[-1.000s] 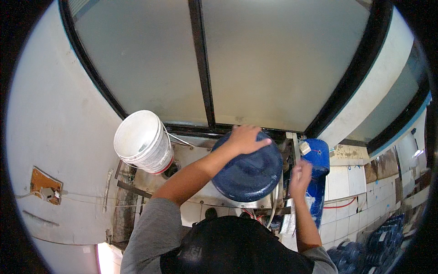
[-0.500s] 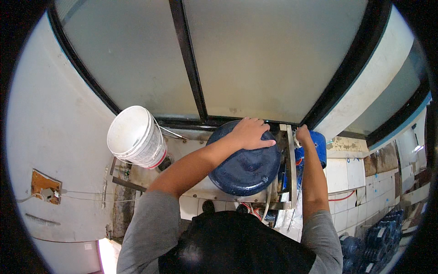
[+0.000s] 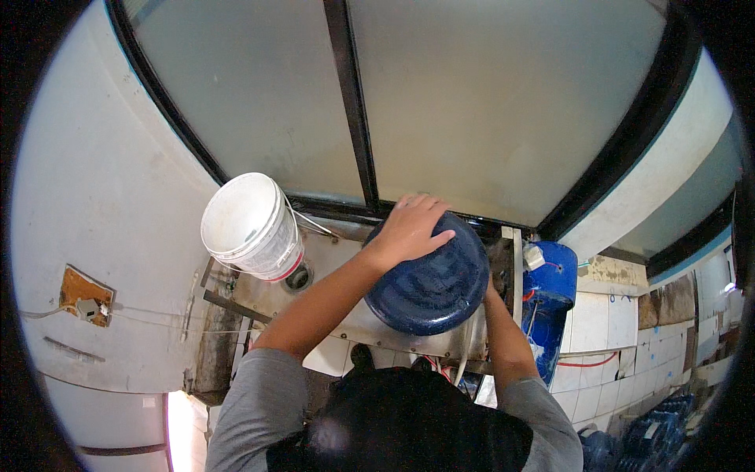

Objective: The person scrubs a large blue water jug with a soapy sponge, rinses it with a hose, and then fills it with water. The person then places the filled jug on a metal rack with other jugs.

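A large dark blue water bottle (image 3: 429, 287) stands bottom-up on a metal stand (image 3: 409, 338) below a frosted window. My left hand (image 3: 409, 228) lies over its upturned base, fingers spread and curled over the far edge. My right forearm (image 3: 503, 338) reaches up along the bottle's right side. The right hand itself is hidden behind the bottle, next to a metal upright (image 3: 515, 271).
A white plastic bucket (image 3: 248, 224) with a wire handle sits tilted to the left of the bottle. A blue drum (image 3: 550, 299) stands on the right. White wall tiles and several stacked blue bottles (image 3: 629, 440) fill the lower right. A black window frame (image 3: 350, 102) runs above.
My right hand has dropped from the metal upright beside the bottle to behind the bottle's right side. My left hand stayed on the bottle's base. The view has shifted slightly.
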Demonstrator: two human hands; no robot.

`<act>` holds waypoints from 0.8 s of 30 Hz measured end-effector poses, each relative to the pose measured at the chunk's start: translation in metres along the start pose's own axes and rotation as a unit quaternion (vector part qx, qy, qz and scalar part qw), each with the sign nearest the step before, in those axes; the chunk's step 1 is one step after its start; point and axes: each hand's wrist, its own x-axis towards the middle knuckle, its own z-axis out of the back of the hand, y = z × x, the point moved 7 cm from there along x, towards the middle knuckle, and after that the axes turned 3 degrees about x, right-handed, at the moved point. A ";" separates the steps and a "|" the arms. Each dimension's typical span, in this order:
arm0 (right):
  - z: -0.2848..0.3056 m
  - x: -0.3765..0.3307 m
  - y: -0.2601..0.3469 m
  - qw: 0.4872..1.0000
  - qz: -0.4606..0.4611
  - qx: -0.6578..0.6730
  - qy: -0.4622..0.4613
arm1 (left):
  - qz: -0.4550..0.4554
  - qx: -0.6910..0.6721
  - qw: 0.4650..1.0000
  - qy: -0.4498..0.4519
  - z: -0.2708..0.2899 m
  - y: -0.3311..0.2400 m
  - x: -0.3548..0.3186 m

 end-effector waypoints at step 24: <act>0.247 -0.277 0.377 0.971 0.012 0.186 0.148 | 0.071 0.089 0.988 0.105 -0.025 0.001 -0.037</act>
